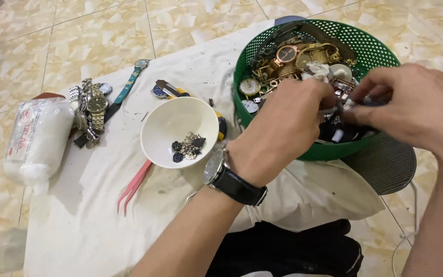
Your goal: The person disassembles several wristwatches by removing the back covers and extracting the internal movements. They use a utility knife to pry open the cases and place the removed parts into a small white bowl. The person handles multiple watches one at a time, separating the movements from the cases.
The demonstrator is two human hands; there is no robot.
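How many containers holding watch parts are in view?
2. A white round bowl with small dark parts sits mid-cloth; a green perforated plastic basket of watches sits to its right, under both hands. Nothing suggests hidden ones.

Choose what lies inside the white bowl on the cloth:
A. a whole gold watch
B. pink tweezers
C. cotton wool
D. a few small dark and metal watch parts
D: the white bowl holds only a small heap of dark and silvery watch parts; the pink tweezers lie outside it on the cloth.

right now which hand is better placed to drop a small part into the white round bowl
Left, probably. The left hand is closer to the white round bowl, while the right hand is farther away, over the green perforated plastic basket.
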